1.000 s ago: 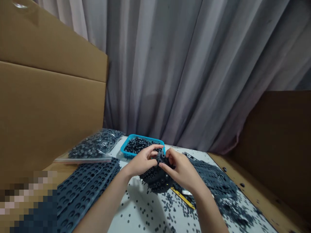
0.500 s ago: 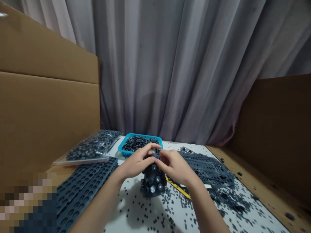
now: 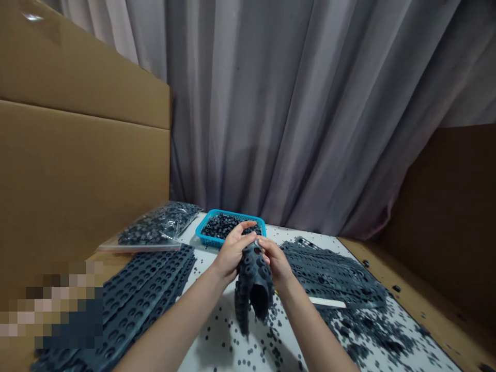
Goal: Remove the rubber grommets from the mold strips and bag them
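Both my hands hold a dark grey moulded rubber strip (image 3: pixel 252 289) studded with round grommet-like pieces, which hangs curled below them. My left hand (image 3: pixel 233 253) grips its upper part from the left, with the fingers reaching across the top. My right hand (image 3: pixel 273 262) pinches the same upper part from the right, and the two hands nearly touch. Behind them stands a blue plastic basket (image 3: pixel 230 213) full of small dark rubber pieces. My left hand partly covers its front rim.
A clear plastic bag of dark pieces (image 3: pixel 157 226) lies back left. Perforated rubber sheets are stacked at left (image 3: pixel 143 294) and heaped at right (image 3: pixel 329 271). Loose rubber pieces (image 3: pixel 220 330) dot the white tabletop (image 3: pixel 194 305). Cardboard panels (image 3: pixel 77 175) and a grey curtain (image 3: pixel 271 103) stand behind.
The rubber strip now hangs lower and curls open beneath my hands, which have moved closer together. The view has shifted slightly, and the yellow ruler seen earlier is now almost hidden.
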A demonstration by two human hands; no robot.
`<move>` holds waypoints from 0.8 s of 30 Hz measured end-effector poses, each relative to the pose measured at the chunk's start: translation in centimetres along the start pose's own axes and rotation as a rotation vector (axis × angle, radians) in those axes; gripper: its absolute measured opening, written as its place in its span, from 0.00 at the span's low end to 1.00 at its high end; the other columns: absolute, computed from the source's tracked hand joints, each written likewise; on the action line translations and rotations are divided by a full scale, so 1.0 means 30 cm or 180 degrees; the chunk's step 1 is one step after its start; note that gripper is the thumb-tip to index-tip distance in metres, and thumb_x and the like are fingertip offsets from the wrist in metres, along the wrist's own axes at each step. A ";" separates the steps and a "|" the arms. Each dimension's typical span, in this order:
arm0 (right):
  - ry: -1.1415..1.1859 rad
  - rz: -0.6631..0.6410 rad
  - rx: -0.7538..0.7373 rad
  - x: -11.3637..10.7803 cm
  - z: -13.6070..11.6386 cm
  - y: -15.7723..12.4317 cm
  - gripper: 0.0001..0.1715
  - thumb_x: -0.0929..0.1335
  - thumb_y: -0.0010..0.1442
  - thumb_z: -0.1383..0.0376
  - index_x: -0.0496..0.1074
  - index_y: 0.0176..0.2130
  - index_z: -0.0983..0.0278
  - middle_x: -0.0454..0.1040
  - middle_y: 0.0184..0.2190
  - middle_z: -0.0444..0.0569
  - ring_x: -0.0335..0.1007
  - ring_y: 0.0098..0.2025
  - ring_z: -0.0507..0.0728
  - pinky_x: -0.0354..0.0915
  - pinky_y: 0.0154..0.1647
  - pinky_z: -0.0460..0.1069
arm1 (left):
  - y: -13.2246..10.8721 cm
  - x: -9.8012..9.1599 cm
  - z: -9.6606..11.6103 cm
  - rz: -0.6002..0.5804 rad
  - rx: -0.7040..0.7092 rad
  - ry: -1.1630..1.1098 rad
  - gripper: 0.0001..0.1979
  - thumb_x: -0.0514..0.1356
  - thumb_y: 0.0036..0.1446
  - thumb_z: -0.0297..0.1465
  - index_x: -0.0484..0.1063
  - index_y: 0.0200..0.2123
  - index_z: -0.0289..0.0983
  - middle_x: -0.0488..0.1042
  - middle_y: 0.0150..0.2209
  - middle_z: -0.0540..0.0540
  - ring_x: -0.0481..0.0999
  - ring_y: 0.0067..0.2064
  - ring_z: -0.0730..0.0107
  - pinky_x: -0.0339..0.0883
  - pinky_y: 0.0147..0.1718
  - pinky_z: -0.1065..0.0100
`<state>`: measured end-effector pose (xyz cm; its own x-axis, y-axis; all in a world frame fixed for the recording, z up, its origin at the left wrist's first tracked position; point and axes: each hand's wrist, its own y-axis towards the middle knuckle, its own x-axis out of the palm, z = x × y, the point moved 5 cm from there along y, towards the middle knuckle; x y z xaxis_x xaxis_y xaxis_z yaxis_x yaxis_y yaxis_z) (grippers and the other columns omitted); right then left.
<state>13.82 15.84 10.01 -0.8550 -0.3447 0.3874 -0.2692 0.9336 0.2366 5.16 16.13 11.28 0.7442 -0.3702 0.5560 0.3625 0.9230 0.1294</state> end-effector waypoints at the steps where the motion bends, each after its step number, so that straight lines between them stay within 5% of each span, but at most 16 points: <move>1: 0.0095 0.0155 -0.0226 -0.018 -0.001 0.009 0.22 0.66 0.51 0.53 0.51 0.20 0.60 0.42 0.12 0.33 0.34 0.12 0.45 0.43 0.11 0.42 | 0.008 -0.016 -0.007 0.0242 0.0054 -0.0109 0.28 0.66 0.42 0.36 0.62 0.47 0.36 0.64 0.17 0.59 0.65 0.17 0.79 0.59 0.19 0.77; 5: -0.0532 0.1052 -0.0965 -0.150 -0.025 0.029 0.24 0.61 0.56 0.49 0.46 0.21 0.60 0.44 0.16 0.36 0.41 0.14 0.47 0.54 0.16 0.42 | 0.032 -0.092 0.005 0.0897 0.0290 0.0132 0.22 0.62 0.46 0.36 0.66 0.45 0.35 0.59 0.14 0.60 0.60 0.16 0.79 0.56 0.19 0.76; 9: -0.1486 0.1345 -0.0718 -0.283 -0.012 0.099 0.23 0.61 0.54 0.44 0.55 0.26 0.60 0.56 0.18 0.38 0.54 0.18 0.49 0.59 0.20 0.45 | 0.031 -0.164 0.119 0.1097 0.0624 0.0453 0.13 0.63 0.43 0.34 0.73 0.33 0.34 0.72 0.26 0.52 0.70 0.27 0.76 0.61 0.27 0.75; 13: -0.2080 0.1404 -0.0513 -0.352 0.022 0.248 0.21 0.67 0.46 0.48 0.61 0.26 0.61 0.60 0.17 0.39 0.56 0.18 0.50 0.57 0.21 0.46 | -0.010 -0.204 0.267 0.1177 0.0879 0.0893 0.13 0.64 0.43 0.36 0.74 0.32 0.35 0.72 0.26 0.53 0.70 0.29 0.75 0.61 0.29 0.75; 19: -0.2877 0.1194 -0.0412 -0.314 0.089 0.443 0.17 0.72 0.38 0.62 0.67 0.31 0.63 0.63 0.15 0.36 0.59 0.20 0.50 0.56 0.25 0.45 | -0.014 -0.178 0.270 0.0534 0.0615 0.1745 0.25 0.62 0.42 0.28 0.65 0.47 0.36 0.76 0.33 0.49 0.76 0.37 0.66 0.66 0.37 0.66; 24: -0.3099 0.1224 -0.0900 -0.211 -0.002 0.398 0.16 0.65 0.51 0.60 0.66 0.40 0.64 0.63 0.19 0.38 0.60 0.24 0.51 0.58 0.29 0.46 | 0.018 -0.165 0.203 0.0147 0.0633 0.1926 0.27 0.58 0.44 0.23 0.60 0.50 0.35 0.77 0.35 0.46 0.76 0.38 0.65 0.66 0.41 0.64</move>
<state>16.05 29.17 10.44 -0.8786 0.3084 -0.3645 0.0974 0.8631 0.4956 -1.74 19.11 13.60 0.9628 -0.2699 0.0101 0.2546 0.9197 0.2988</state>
